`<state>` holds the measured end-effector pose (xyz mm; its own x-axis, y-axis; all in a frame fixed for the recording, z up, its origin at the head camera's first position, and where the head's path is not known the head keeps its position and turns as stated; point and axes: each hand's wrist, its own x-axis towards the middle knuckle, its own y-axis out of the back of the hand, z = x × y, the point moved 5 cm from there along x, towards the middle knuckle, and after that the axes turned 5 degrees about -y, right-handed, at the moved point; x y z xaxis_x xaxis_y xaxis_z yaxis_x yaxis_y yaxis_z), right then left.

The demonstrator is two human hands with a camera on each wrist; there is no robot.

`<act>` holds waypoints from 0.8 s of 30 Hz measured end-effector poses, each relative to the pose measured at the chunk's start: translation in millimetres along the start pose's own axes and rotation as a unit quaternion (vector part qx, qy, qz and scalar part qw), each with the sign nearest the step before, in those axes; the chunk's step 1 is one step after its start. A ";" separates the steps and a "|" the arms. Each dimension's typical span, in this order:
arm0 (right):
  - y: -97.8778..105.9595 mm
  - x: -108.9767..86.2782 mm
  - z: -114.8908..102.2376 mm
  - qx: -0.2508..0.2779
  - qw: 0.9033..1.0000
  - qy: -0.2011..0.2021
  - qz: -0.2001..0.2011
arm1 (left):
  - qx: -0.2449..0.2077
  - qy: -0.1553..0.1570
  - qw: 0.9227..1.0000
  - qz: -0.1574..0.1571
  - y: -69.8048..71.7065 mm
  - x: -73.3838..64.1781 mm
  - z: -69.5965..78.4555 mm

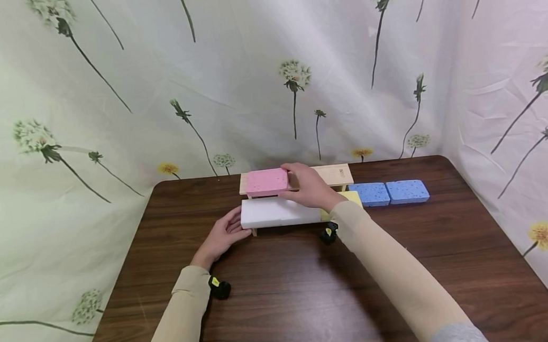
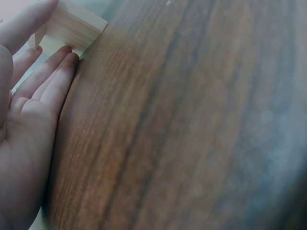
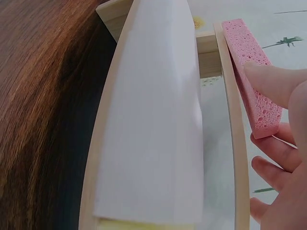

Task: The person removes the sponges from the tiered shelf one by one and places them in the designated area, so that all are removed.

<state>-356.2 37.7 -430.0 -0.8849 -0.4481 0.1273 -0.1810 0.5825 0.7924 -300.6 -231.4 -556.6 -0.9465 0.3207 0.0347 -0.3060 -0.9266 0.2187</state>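
My right hand [image 1: 310, 187] pinches the right end of a pink sponge [image 1: 266, 182] at the back tier of a wooden two-tier rack [image 1: 333, 175]. In the right wrist view, the thumb lies on the pink sponge [image 3: 256, 86], with fingers beneath its near end; the sponge is slightly tilted against the rack's edge. My left hand [image 1: 223, 235] is at the left end of the front tier, its fairly straight fingers touching the wooden end piece [image 2: 72, 24]. White blocks [image 1: 277, 211] lie along the front tier, with a yellow sponge [image 1: 353, 196] at the right end, partly hidden by the right wrist.
Two blue sponges [image 1: 407, 191] lie side by side on the dark wooden table [image 1: 283, 297], right of the rack. A dandelion-print curtain [image 1: 249, 88] hangs close behind the table. Each wrist carries a small black camera [image 1: 220, 288].
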 end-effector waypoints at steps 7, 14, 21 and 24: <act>8.4 -9.6 6.1 0.006 1.000 0.007 0.005 | -0.001 0.003 1.000 0.002 0.0 -0.3 0.6; 17.4 -20.5 16.5 0.004 1.000 0.010 0.005 | -0.014 -0.004 1.000 0.001 -0.3 -1.8 3.2; 25.2 -29.1 25.4 0.000 0.999 0.030 0.024 | -0.015 -0.003 1.000 0.004 0.4 -1.4 2.4; 27.8 -33.8 28.5 0.004 0.999 0.031 0.025 | -0.014 -0.003 1.000 0.004 -0.7 -1.3 2.0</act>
<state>-343.5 88.3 -429.2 -0.8645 -0.4594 0.2038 -0.1412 0.6112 0.7788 -299.0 -230.8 -554.8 -0.9483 0.3147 0.0419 -0.3015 -0.9340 0.1917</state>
